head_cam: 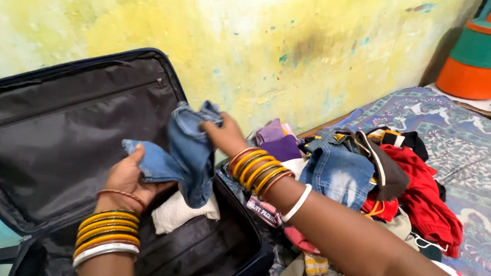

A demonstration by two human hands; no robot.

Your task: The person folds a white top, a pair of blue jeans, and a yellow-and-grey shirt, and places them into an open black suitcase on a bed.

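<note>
Both hands hold a small blue denim garment [185, 151] above an open dark suitcase [63, 135]. My left hand [127, 179] grips its lower left end, thumb on top. Its upper right corner is pinched by my right hand [223, 134]. The denim hangs folded between the two hands. Under it, a folded white cloth [177, 213] lies in the suitcase's bottom half. Each wrist wears several yellow and orange bangles.
A pile of clothes lies on the patterned bedspread [467, 161] to the right: a denim piece [338, 172], a red garment [424, 196], purple cloth [279, 145]. Orange and green plastic containers [474, 56] stand at the far right. A yellow wall [285, 42] is behind.
</note>
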